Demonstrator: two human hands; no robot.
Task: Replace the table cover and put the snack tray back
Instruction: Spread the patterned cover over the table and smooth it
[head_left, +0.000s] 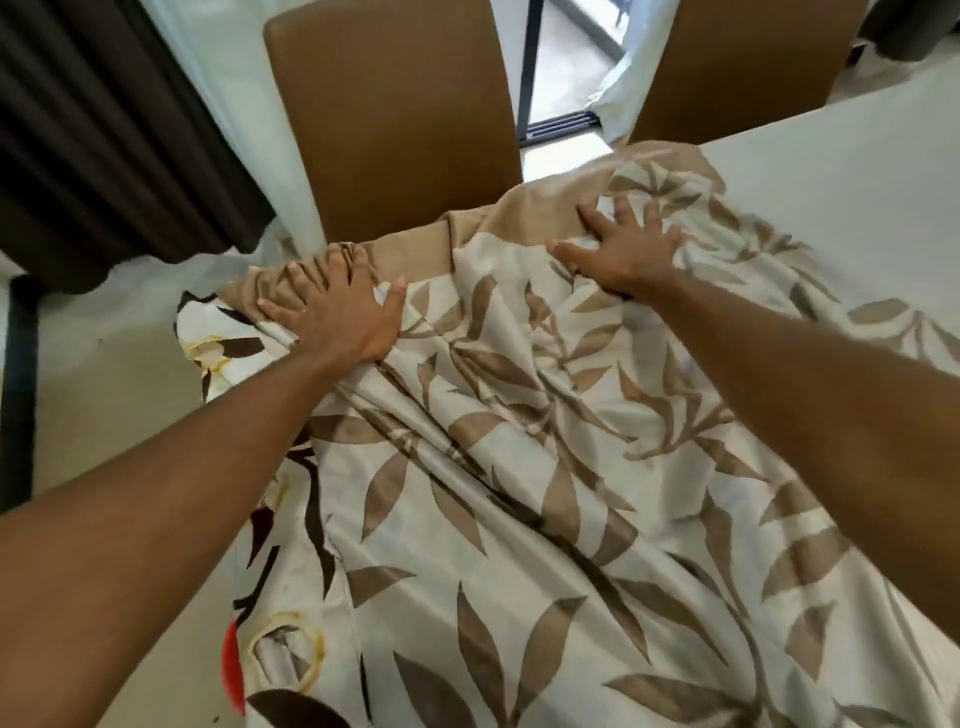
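White table (857, 197) partly under rumpled leaf-print cover (519, 467), tan border bunched at the far edge by a brown chair (389, 119); left hand (337, 306) and right hand (623, 249) flat, fingers spread, pressing it.

Cream table cover (519, 493) with tan-brown leaves (plain tan border), tan chairs (389, 119), white table (857, 182)

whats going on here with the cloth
A person is laying a leaf-print table cover over the table. The left hand presses flat on its bunched tan border near the far edge, by a brown chair; the right hand presses with fingers spread. The cover is wrinkled and part of the tabletop is bare. Another patterned cloth shows beneath at the left. No snack tray is in view.
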